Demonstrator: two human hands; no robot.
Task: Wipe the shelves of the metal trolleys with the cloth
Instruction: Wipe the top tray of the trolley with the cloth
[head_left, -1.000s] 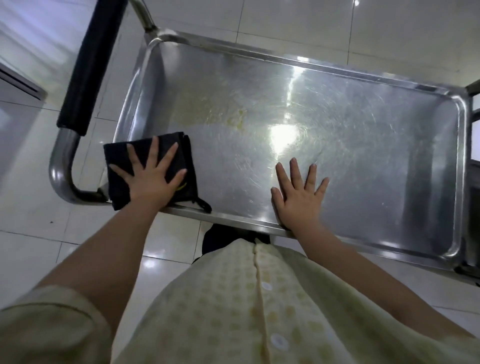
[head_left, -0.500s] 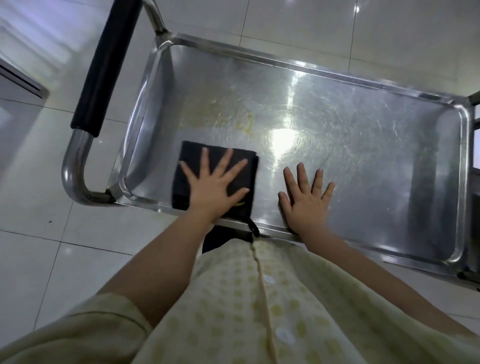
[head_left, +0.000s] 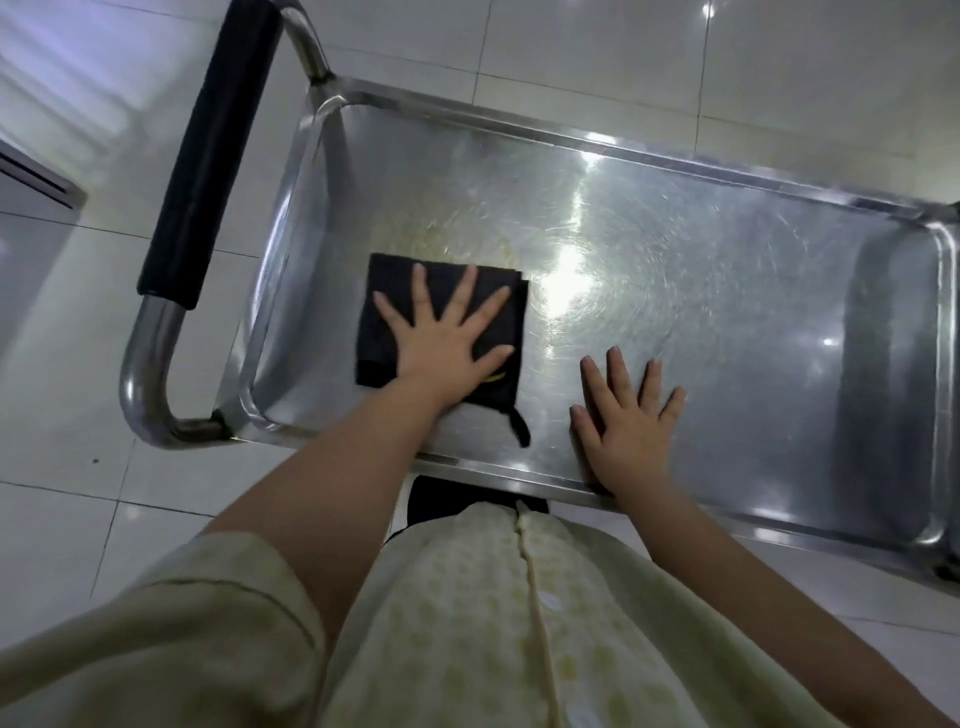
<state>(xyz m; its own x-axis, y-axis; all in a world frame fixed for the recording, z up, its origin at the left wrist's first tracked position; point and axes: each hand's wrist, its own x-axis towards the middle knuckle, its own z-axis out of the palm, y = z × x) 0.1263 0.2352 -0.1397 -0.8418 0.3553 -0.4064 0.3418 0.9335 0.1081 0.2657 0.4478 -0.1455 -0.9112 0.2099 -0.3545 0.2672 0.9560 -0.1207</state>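
The top shelf of a metal trolley (head_left: 727, 291) fills the view, shiny and scratched, with a raised rim. A folded black cloth (head_left: 395, 291) lies flat on its left half. My left hand (head_left: 447, 338) presses on the cloth with fingers spread and straight. Just beyond the cloth there is a yellowish smear (head_left: 441, 239) on the steel. My right hand (head_left: 628, 421) lies flat on the bare shelf near the front rim, fingers straight, to the right of the cloth.
The trolley's handle (head_left: 208, 171), a steel tube with a black grip, curves round the left end. White floor tiles (head_left: 78, 415) surround the trolley. A grey metal edge (head_left: 31, 182) shows at far left. My pale yellow shirt fills the bottom.
My left hand has slid the cloth from the shelf's front-left corner to the right and further in, up to the yellowish smear. My right hand has stayed flat in place.
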